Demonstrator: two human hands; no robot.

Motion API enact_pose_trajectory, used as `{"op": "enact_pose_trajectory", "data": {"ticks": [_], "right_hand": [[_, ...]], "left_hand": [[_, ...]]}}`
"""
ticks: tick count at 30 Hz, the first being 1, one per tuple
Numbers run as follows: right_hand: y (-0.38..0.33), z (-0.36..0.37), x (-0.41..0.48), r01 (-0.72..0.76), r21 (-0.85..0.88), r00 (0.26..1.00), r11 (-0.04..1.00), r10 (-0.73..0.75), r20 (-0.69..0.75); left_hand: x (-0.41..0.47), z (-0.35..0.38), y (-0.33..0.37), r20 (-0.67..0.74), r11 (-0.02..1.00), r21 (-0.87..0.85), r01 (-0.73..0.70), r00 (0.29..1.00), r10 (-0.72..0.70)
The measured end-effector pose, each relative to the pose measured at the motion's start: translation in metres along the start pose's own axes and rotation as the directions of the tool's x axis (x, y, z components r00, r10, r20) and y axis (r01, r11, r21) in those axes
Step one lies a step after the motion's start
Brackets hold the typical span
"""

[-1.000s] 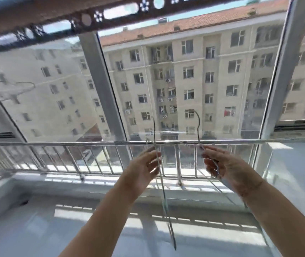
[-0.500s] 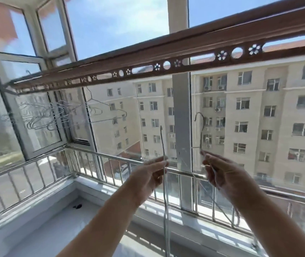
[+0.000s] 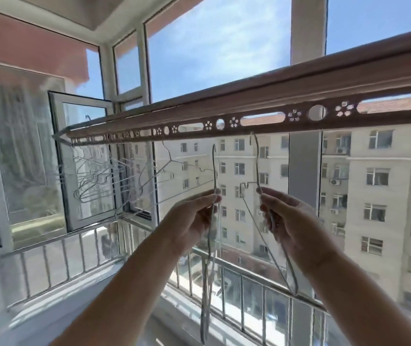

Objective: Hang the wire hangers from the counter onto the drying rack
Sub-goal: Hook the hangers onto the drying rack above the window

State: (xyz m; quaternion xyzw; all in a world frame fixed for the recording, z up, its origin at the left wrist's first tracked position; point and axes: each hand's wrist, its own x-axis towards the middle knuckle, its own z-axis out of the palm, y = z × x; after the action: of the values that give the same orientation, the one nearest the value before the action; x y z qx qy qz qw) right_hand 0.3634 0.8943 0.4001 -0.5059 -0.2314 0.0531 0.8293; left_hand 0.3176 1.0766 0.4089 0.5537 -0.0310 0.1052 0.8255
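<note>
**Head view.** The drying rack [image 3: 224, 126], a perforated rail, runs from 9 o'clock up to 2 o'clock. Done: a cluster of hung hangers [image 3: 94, 181] dangles from its far end at 9 o'clock, and a lone hanger [image 3: 171, 160] hangs just inward of it. In hand: the left hand [image 3: 194, 221], just below centre, has its grip clamped on an edge-on hanger bundle [image 3: 208, 270] (count cannot be told), whose hook stands short of the rail. The right hand [image 3: 291, 226], toward 4 o'clock, has its grip pinched on the neck of a single hanger [image 3: 257, 166]. That hook's tip is just under the rail's lower edge at 1 o'clock, and whether it has caught cannot be told. Left, by judgement: both held loads remain to be hooked; the bench is out of view, so any remainder there is unknown
</note>
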Motion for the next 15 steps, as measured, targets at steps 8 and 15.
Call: {"op": "enact_pose_trajectory", "data": {"ticks": [8, 15], "right_hand": [[0.012, 0.041, 0.071, 0.055, -0.021, 0.998, 0.998, -0.054, 0.027], [0.023, 0.061, 0.107, 0.089, -0.088, 0.993, 0.992, -0.096, -0.076]], "left_hand": [[0.065, -0.033, 0.037, 0.006, 0.991, -0.113, -0.066, 0.998, 0.067], [0.115, -0.064, 0.052, 0.096, 0.983, -0.181, -0.041, 0.994, 0.059]]}}
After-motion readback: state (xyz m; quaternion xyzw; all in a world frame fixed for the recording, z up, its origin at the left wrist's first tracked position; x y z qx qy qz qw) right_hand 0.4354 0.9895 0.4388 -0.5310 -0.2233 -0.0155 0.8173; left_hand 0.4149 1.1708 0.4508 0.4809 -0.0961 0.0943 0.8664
